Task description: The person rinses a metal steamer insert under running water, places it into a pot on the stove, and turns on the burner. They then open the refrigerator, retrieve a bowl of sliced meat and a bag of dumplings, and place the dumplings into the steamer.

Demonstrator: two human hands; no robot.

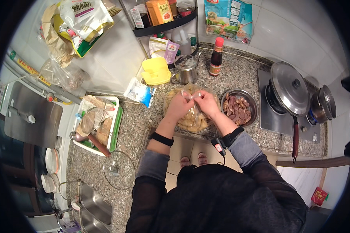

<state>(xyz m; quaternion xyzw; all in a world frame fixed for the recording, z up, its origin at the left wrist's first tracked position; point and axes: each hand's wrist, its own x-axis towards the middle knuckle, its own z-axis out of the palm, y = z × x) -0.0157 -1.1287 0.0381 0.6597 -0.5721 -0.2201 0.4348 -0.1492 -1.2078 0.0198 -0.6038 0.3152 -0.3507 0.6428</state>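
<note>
My left hand (pixel 178 106) and my right hand (pixel 206 102) meet over the counter, pinching the gathered neck of a clear plastic bag (pixel 194 119). Pale yellow food pieces fill the bag; their exact kind cannot be told. The fingertips are close together at the twisted or knotted neck. Right of my right hand sits a steel bowl (pixel 256 108) with sliced brownish-red meat (pixel 237 110) in it. Beyond the bag stand a steel oil pot (pixel 187 71), an open yellow plastic box (pixel 156 70) and a red-capped sauce bottle (pixel 216 59).
On the right, a lidded pan (pixel 291 87) rests on the gas hob (pixel 264 116), beside a pot (pixel 320 104) over a blue flame. To the left are a white-and-green bin (pixel 118 116), a glass lid (pixel 119 171) and the sink (pixel 96 204). A corner spice rack (pixel 166 24) stands behind.
</note>
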